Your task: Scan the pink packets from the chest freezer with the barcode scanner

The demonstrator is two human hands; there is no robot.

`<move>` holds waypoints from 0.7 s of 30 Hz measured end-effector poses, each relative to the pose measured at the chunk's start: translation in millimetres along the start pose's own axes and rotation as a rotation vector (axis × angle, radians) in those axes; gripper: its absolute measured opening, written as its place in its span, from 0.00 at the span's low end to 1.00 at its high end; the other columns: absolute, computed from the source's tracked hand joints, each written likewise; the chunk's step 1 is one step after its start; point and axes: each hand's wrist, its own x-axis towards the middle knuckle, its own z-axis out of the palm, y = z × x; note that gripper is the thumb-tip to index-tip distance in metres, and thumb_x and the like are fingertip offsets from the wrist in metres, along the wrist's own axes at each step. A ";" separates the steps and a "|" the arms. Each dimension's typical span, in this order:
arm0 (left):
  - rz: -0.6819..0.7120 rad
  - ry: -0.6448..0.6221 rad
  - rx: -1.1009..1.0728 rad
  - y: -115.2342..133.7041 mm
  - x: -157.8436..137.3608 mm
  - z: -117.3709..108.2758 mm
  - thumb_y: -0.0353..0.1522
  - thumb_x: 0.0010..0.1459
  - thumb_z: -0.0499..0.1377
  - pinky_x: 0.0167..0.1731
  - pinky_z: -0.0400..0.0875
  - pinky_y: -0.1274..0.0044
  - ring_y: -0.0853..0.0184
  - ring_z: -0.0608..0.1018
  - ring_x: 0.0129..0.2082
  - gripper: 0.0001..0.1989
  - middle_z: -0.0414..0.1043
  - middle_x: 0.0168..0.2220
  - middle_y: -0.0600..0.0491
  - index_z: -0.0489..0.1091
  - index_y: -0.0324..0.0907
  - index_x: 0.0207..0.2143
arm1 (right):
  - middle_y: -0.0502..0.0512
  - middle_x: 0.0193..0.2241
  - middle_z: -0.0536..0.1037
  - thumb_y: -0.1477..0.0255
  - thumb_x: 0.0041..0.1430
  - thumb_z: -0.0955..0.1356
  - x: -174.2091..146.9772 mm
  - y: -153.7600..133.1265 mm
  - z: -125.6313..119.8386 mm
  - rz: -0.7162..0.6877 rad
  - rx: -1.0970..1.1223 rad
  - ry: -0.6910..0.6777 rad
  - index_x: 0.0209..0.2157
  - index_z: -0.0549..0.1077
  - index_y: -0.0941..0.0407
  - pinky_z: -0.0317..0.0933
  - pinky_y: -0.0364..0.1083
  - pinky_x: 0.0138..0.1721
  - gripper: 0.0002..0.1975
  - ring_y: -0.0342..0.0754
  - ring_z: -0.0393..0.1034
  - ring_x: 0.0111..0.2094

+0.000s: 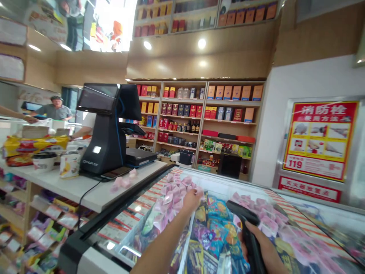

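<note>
My right hand (261, 241) is wrapped around the handle of a black barcode scanner (252, 238), its head pointing away to the left. My left hand (192, 201) is stretched forward, fingers curled together at a small pink packet (200, 194) on the right side of a pile of pink packets (171, 196). That pile lies on the glass top of a chest freezer (125, 217). More pink packets (268, 217) are spread beyond and to the right of the scanner. Through the glass, blue ice cream wrappers (225, 220) show between my hands.
A white counter (94, 194) on the left carries a black cash register (107, 129), a lidded cup (44, 161) and yellow snack bags (37, 146). Two loose pink packets (122, 182) lie near its edge. Boxed goods fill the shelves (205, 114) behind. A person (58, 108) stands far left.
</note>
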 end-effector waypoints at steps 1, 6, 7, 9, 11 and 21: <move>-0.060 -0.010 -0.103 2.1 1.3 3.1 0.36 0.56 0.45 0.39 0.68 0.72 0.63 0.74 0.39 0.15 0.72 0.36 0.44 0.66 0.37 0.37 | 0.48 0.11 0.68 0.59 0.44 0.67 -2.5 -0.7 0.6 0.003 -0.011 -0.011 0.27 0.67 0.59 0.54 0.39 0.10 0.16 0.40 0.59 0.09; -0.270 -0.125 -0.534 3.8 2.5 18.2 0.36 0.58 0.43 0.28 0.72 0.80 0.73 0.75 0.23 0.13 0.70 0.23 0.53 0.63 0.40 0.28 | 0.48 0.08 0.66 0.57 0.46 0.64 -10.8 4.0 -0.2 -0.026 -0.079 -0.043 0.24 0.67 0.60 0.53 0.38 0.10 0.18 0.40 0.58 0.08; -0.300 -0.132 -0.593 3.1 2.0 20.7 0.36 0.58 0.44 0.28 0.72 0.80 0.74 0.74 0.21 0.12 0.69 0.21 0.55 0.62 0.40 0.27 | 0.48 0.08 0.66 0.57 0.46 0.64 -11.6 5.7 -0.7 -0.018 -0.085 -0.051 0.24 0.67 0.60 0.53 0.38 0.09 0.18 0.40 0.58 0.08; -0.347 -0.133 -0.688 2.0 0.8 25.2 0.36 0.57 0.47 0.26 0.72 0.81 0.76 0.72 0.18 0.11 0.67 0.19 0.57 0.61 0.41 0.25 | 0.48 0.08 0.66 0.56 0.46 0.64 -12.4 8.6 -1.7 0.000 -0.081 -0.053 0.24 0.66 0.60 0.53 0.38 0.09 0.19 0.39 0.57 0.08; -0.380 -0.130 -0.749 2.3 -0.3 29.4 0.36 0.56 0.49 0.25 0.72 0.81 0.76 0.72 0.18 0.10 0.67 0.18 0.57 0.61 0.41 0.24 | 0.48 0.08 0.66 0.57 0.46 0.63 -12.0 9.8 -1.9 -0.001 -0.068 -0.057 0.24 0.66 0.60 0.53 0.38 0.09 0.18 0.40 0.57 0.08; -0.419 -0.151 -0.653 5.5 0.6 49.5 0.36 0.52 0.52 0.20 0.69 0.81 0.74 0.71 0.16 0.11 0.66 0.17 0.55 0.63 0.39 0.22 | 0.48 0.10 0.67 0.58 0.44 0.64 -6.8 1.0 3.2 -0.020 -0.004 -0.079 0.25 0.66 0.60 0.52 0.38 0.07 0.17 0.39 0.57 0.08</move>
